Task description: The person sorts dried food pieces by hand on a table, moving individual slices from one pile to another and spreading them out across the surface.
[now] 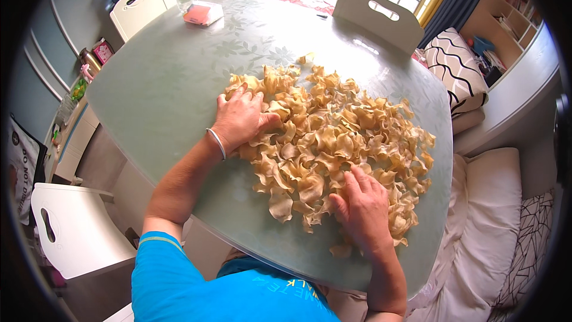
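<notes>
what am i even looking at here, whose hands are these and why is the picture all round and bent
There is one picture, from a wide fisheye camera worn on a person's head, looking down; that lens bends straight edges. No machine is here: the two bare hands are the wearer's own. The left hand, with a bracelet on its wrist, and the right hand both rest palm-down on a spread heap of pale, curly dried pieces lying on a pale green table. Neither hand visibly grips anything. White chairs stand around the table.

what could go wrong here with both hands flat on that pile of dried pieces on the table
The dried pieces look thin and curled, so the flat left hand and right hand could crush some. One piece already lies close to the near rim of the table; a sweep toward the body may push it off.
</notes>
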`<state>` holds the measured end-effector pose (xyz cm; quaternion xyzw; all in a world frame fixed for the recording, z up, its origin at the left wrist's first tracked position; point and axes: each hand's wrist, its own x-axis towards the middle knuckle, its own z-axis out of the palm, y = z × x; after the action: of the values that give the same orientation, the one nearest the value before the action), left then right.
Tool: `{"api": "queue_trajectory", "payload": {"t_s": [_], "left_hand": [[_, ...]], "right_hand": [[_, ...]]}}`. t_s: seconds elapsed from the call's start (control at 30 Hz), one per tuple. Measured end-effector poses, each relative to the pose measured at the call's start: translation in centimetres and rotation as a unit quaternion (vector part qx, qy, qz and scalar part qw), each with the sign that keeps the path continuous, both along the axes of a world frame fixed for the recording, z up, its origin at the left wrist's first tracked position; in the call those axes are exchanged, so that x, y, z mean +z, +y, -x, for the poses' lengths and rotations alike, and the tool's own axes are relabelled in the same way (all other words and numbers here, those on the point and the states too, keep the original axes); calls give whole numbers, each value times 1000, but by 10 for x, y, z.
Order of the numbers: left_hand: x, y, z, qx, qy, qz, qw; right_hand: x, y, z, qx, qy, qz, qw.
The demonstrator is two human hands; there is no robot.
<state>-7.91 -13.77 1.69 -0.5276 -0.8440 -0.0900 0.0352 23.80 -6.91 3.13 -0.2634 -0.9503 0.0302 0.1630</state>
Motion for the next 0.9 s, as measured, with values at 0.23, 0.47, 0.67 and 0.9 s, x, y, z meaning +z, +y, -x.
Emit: {"api": "queue_trajectory", "payload": {"t_s": [0.23,0.47,0.67,0.9], "left_hand": [[15,-1,-2,39,13,54,998],[7,-2,-7,-57,-66,32,996],[15,-6,-13,-74,-100,26,992],[28,-10,-23,-134,-98,62,984]], "right_hand": [[-4,-22,10,96,-1,-11,995],[-3,-27,15,126,-29,17,991],[-3,-8,8,64,-20,7,998],[8,6,1,15,-14,4,1000]]}}
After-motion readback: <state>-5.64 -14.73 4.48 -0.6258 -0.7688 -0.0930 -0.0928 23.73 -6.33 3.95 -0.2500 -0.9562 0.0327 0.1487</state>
